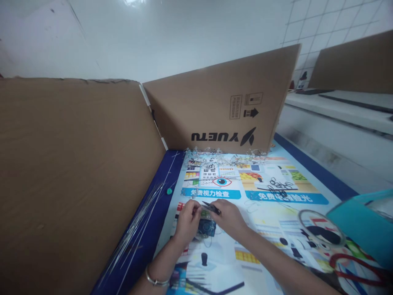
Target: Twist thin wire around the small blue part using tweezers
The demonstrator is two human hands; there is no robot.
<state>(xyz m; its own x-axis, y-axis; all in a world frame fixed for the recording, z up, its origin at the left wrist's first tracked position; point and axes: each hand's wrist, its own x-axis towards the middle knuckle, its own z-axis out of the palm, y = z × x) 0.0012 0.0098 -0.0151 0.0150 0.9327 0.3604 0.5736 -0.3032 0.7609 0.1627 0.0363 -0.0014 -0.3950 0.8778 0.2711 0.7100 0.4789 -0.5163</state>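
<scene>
My left hand (pixel 188 221) and my right hand (pixel 229 217) meet over a printed poster mat (pixel 270 229) on the table. Between them sits a small blue object (pixel 206 227), with my left hand pinching its upper edge. My right hand grips a small dark tool (pixel 211 207), like snips or tweezers, whose tip points left toward my left fingers. A metal bracelet (pixel 155 280) circles my left wrist. What the blue object is cannot be made out.
Brown cardboard sheets (pixel 70 176) (pixel 221 106) stand as walls at the left and back. Thin wires (pixel 138 221) lie along the mat's dark blue left edge. Small dark rings (pixel 279 186) lie further back, a teal box (pixel 362 229) sits at right.
</scene>
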